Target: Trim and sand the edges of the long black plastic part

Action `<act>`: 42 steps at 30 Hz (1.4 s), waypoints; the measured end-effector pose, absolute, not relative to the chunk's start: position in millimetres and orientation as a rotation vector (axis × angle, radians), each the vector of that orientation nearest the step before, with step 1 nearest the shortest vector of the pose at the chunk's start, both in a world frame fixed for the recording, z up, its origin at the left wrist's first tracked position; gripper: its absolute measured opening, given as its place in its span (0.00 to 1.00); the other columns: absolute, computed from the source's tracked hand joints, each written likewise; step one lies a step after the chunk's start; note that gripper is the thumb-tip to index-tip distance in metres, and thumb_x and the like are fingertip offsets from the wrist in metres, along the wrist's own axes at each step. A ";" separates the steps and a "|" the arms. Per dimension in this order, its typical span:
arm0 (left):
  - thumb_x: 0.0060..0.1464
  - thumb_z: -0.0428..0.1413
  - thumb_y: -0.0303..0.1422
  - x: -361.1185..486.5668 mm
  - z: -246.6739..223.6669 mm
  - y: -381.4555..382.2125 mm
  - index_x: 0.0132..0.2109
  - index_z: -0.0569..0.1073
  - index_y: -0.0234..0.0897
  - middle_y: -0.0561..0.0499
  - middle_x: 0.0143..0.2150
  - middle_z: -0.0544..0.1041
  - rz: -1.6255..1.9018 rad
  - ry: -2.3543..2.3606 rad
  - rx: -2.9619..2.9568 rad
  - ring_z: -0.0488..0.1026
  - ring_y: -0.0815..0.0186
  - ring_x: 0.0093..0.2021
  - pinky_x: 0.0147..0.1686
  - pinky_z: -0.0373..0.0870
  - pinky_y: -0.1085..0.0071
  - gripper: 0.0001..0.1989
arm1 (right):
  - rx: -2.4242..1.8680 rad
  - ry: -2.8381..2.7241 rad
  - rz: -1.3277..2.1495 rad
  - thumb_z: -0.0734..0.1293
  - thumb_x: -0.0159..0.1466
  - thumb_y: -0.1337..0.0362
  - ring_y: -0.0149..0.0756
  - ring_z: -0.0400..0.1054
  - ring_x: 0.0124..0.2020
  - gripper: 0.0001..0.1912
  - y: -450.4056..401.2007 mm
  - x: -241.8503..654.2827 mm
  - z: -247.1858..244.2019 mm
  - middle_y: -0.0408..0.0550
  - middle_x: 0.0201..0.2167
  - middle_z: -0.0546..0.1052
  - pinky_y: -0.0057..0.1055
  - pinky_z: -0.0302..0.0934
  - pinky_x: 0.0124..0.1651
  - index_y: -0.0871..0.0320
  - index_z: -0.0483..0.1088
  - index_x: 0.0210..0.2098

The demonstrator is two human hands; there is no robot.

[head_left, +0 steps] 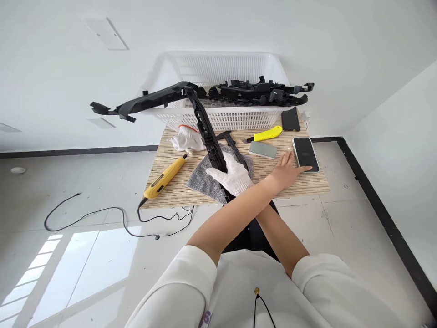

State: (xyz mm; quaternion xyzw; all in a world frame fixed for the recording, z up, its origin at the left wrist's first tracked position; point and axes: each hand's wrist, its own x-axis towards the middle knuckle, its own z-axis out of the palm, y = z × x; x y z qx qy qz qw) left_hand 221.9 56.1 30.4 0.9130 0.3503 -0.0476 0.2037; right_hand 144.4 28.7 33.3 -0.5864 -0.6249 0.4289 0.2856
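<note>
My arms are crossed over the table. My right hand (234,175), in a white knit glove, lies across a long black plastic trim strip (207,134) and grips it near its lower end. That strip slants over a grey cloth (203,177). Bare and palm down, my left hand (287,172) rests on the table with fingers stretched. Its thumb touches the lower edge of a phone (306,155) with a dark screen. Beside the strip lies a black caliper (235,148), partly hidden by my glove. A grey-green flat block (262,150) sits left of the phone.
Behind stands a white plastic basket (239,119) with several black trim parts (259,93); one long piece (153,99) juts left over its rim. On the table (180,187) are a yellow corded rotary tool (165,177), a white glove (187,139), a yellow utility knife (268,133) and a black flat case (290,119).
</note>
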 end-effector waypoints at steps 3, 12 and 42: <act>0.62 0.44 0.19 223.9 26.7 53.5 0.70 0.54 0.58 0.50 0.76 0.41 -0.048 1.005 2.633 0.27 0.47 0.74 0.70 0.37 0.43 0.36 | -1.584 -1.671 1.129 0.67 0.56 0.36 0.48 0.70 0.55 0.38 30.3 144.4 30.6 0.42 0.50 0.77 0.49 0.63 0.60 0.39 0.61 0.63; 0.58 0.49 0.17 224.8 21.1 50.1 0.69 0.57 0.60 0.57 0.77 0.38 0.088 1.069 2.719 0.29 0.43 0.73 0.68 0.34 0.37 0.39 | -1.600 -1.662 1.111 0.66 0.56 0.35 0.46 0.70 0.55 0.38 31.2 142.9 25.8 0.41 0.50 0.77 0.49 0.63 0.59 0.35 0.61 0.63; 0.61 0.48 0.20 227.7 23.8 50.6 0.71 0.49 0.61 0.49 0.75 0.50 -0.074 1.056 2.630 0.41 0.44 0.74 0.66 0.53 0.39 0.39 | -1.524 -1.589 1.100 0.67 0.61 0.48 0.40 0.70 0.57 0.35 26.8 144.9 44.9 0.37 0.53 0.76 0.43 0.59 0.65 0.37 0.57 0.66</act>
